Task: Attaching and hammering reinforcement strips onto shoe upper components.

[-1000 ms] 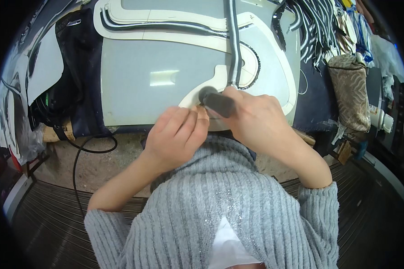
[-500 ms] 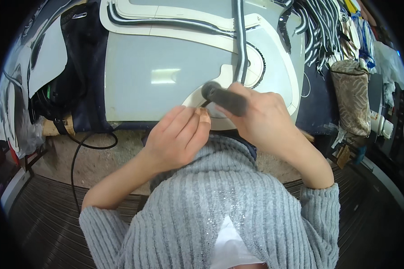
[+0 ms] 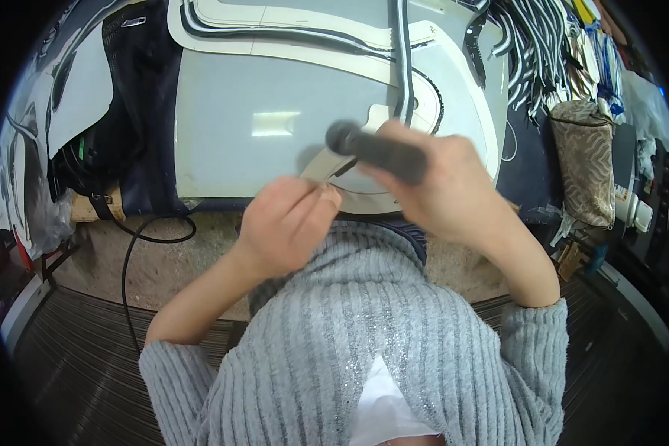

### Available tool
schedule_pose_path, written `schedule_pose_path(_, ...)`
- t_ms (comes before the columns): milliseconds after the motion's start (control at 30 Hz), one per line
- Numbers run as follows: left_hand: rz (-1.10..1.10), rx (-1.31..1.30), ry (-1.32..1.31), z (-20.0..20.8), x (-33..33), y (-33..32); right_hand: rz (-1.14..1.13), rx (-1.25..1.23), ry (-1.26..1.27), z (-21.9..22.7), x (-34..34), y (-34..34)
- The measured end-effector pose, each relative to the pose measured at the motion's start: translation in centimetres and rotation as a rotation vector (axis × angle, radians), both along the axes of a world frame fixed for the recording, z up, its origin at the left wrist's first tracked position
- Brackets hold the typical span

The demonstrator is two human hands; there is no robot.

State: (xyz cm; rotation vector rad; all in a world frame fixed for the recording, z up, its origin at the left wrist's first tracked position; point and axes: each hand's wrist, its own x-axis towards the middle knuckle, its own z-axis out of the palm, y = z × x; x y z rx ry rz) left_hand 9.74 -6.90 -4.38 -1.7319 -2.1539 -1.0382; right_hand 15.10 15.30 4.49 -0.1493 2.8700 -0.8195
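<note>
My right hand (image 3: 453, 178) is closed round a dark hammer (image 3: 386, 154), whose rounded end is smeared by motion. It hangs over the near edge of a cream curved panel (image 3: 320, 165) on the grey board. My left hand (image 3: 288, 223) is closed, its fingertips pinching the near edge of this panel just left of the hammer. A short dark strip shows between the hands; its lower part is hidden by my fingers. A grey-and-black padded strip (image 3: 403, 67) lies lengthwise across the panel's far part.
The pale grey board (image 3: 223, 156) covers the table's middle. A larger cream panel (image 3: 290, 43) with dark piping lies at its far side. Bundled strips (image 3: 528, 52) and a patterned pouch (image 3: 583, 163) are at the right. A black bag (image 3: 130, 111) sits at the left, with a black cable below.
The hammer's rounded end has shifted slightly up and left. My left hand has drawn slightly down, showing more of the cream panel's edge.
</note>
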Motion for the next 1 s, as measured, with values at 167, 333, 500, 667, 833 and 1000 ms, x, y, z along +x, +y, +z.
schedule_pose_path(167, 0.207, 0.027, -0.346, -0.4, 0.5, 0.3, -0.249, -0.197, 0.023, -0.6, 0.2, 1.3)
schedule_pose_path(333, 0.253, 0.06, -0.424, -0.2, 0.8, 2.0, -0.213, -0.112, -0.154, -0.9, 1.6, 1.0)
schedule_pose_path(500, 0.36, 0.056, -0.429, 0.3, 0.8, 3.1, -0.065, 0.134, -0.166, -1.7, 1.8, 0.6)
schedule_pose_path(667, 0.46, -0.037, -0.513, 1.5, 0.4, 4.1, -0.177, 0.003, -0.082, -0.9, 0.8, 1.2)
schedule_pose_path(833, 0.462, -0.058, -0.506, 1.2, 0.3, 4.5, -0.191, 0.02, -0.163, -2.6, 2.4, 0.6)
schedule_pose_path(1000, 0.491, -0.061, -0.669, 1.1, 0.0, 4.6, -0.288, -0.163, -0.121, -3.3, 2.6, 0.7)
